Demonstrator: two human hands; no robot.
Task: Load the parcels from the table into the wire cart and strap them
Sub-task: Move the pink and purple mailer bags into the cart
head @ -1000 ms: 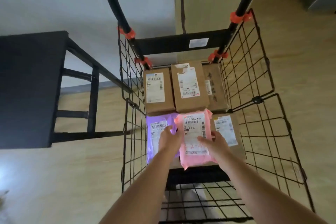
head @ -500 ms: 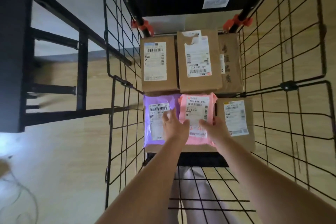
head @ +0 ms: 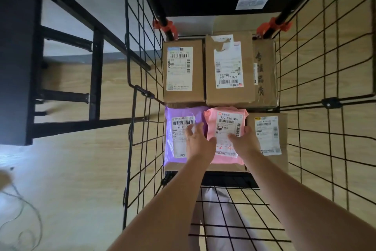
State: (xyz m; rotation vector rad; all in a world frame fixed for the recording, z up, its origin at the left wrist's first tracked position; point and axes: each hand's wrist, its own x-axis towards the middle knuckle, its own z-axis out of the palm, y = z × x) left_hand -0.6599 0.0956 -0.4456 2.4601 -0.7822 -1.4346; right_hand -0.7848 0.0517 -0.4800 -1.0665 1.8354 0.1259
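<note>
Your black wire-mesh cart fills the view, its floor covered by parcels, with the dark table off to your left. Along the far side sit three brown cardboard boxes: the tall middle one, a smaller one on its left, and one with printed characters on its right. Nearer you, another brown box lies by the right wall, a purple plastic mailer by the left, and a pink plastic mailer between them. Your left hand rests open, fingers spread, across the purple and pink edges; your right hand presses flat on the pink one's right side, not gripping. The soft mailers probably sit on a box below; lift off unevenly and the slick pink one could slide or tilt onto its neighbour. No strap is visible yet.
</note>
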